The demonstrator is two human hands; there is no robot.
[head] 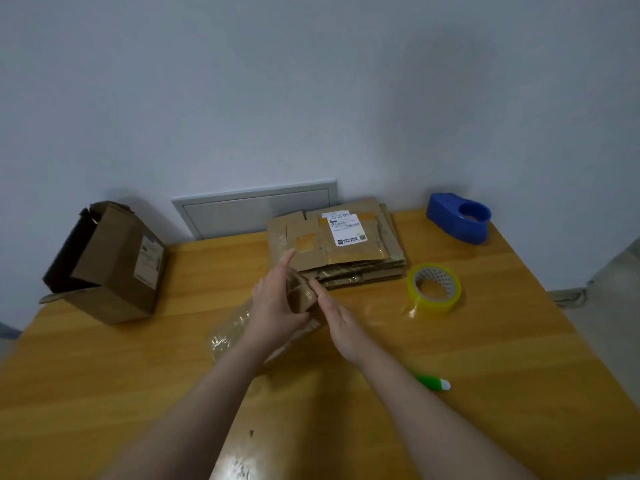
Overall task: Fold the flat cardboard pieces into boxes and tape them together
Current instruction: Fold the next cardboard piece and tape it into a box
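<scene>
While the left grip (273,299) curls round a small cardboard piece (300,295), one digit sticking up, the right grip (334,315) lays straight fingers flat against that piece's right side, pressing rather than clutching. The piece sits between the two, just above the middle of the bench (485,358). It looks part-folded and glossy with tape, though I cannot tell whether it is yet a closed box.

Under the left forearm, at 7 o'clock from the grips, lies a pale shiny sheet (232,332); cardboard or film, I cannot say. At 1 o'clock, close by, a stack of flat cardboard (346,247) waits, several layers deep. The tape roll (434,287) lies at 3 o'clock, near the stack and apart from the blue dispenser (460,220) at 2 o'clock by the far edge. A green tool (433,382) lies at 5 o'clock.

At 9 o'clock a formed box (114,265) stands with its top flaps open.

By my reading, one box is shaped, one is in hand, and the stack is untouched, so most of the folding and taping remains.
</scene>
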